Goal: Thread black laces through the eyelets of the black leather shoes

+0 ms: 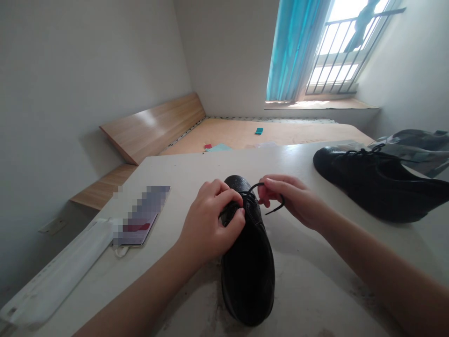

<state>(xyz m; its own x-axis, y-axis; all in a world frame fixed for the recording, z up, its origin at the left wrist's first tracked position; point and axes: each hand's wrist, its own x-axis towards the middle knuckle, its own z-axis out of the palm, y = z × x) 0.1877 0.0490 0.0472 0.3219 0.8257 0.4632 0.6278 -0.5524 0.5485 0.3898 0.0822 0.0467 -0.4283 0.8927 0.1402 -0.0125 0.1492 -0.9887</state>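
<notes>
A white table by a barred window and wooden bed frame: left hand grips one black shoe, right hand pinches its lace; second shoe lies right.

1. The left hand is bare, with slim fingers and short, smooth, pale nails.
2. The right hand is bare too, with slender, tapering fingers and neatly trimmed nails.
3. The left forearm is bare and smooth as far as the lower edge of the view, narrowing gently toward the wrist.
4. The right forearm is just as bare and slim, running out past the lower right corner of the view.
5. The upper arms lie out of view, so any clothing there cannot be told.
</notes>
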